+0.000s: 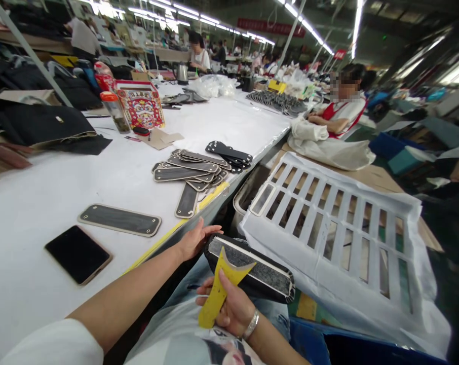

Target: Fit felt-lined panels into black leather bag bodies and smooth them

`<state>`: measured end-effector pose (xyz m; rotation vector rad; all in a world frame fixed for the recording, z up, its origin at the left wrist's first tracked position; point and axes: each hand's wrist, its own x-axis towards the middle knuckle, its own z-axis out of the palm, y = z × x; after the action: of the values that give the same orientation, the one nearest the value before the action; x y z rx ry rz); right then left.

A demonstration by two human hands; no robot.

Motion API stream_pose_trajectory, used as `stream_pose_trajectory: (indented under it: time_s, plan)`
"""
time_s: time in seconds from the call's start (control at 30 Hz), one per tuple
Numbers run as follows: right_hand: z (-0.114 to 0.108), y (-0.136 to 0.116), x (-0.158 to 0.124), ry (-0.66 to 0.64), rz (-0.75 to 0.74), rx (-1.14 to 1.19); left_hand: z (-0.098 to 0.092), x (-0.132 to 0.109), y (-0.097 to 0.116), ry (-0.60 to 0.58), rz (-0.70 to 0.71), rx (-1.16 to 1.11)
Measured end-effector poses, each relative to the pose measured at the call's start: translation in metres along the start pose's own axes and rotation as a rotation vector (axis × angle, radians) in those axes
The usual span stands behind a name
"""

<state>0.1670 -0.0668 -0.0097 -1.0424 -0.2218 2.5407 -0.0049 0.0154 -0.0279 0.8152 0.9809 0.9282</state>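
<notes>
My right hand (235, 306) is closed around a flat yellow tool (218, 294) with a notched, forked end. Under the tool's tip, across my lap, lies a long black padded piece (286, 271) with a grey strip along its face. My left hand (197, 238) reaches to the far left end of that piece, its fingers stretched out; whether they touch it I cannot tell. Beside my left arm on the white table, a single dark strip with a light border (119, 219) lies flat. Farther back is a pile of similar strips (191, 170), next to a smaller stack of black strips (229, 154).
A phone (78, 253) lies on the white table (35, 203). To my right stands a white slotted frame (328, 223) draped in cloth. Behind it sits a co-worker in a red apron (341, 111). A bottle (115, 111) and a red patterned box (141, 104) stand at the back left.
</notes>
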Motion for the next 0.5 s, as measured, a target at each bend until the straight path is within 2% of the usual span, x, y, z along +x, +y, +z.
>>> stream_pose_trajectory:
  time_s: [0.03, 0.1, 0.2, 0.3, 0.4, 0.5]
  plan:
    - [-0.005, -0.001, -0.005, 0.009, -0.026, -0.052, -0.005, -0.005, -0.005, -0.019, -0.015, -0.120]
    - [-0.009, -0.003, -0.010, 0.025, -0.060, -0.160, -0.014, -0.016, -0.017, -0.037, 0.006, -0.195]
    - [-0.003, -0.003, -0.006, 0.018, -0.028, -0.304, -0.021, -0.029, -0.032, -0.073, 0.130, -0.085]
    - [0.008, -0.001, 0.007, -0.007, 0.061, -0.364, -0.025, -0.036, -0.037, -0.135, 0.235, 0.111]
    - [0.013, 0.001, 0.020, 0.003, 0.110, -0.348, -0.025, -0.038, -0.036, -0.186, 0.197, 0.142]
    - [0.012, 0.003, 0.028, 0.038, 0.077, -0.327, -0.024, -0.037, -0.035, -0.181, 0.158, 0.102]
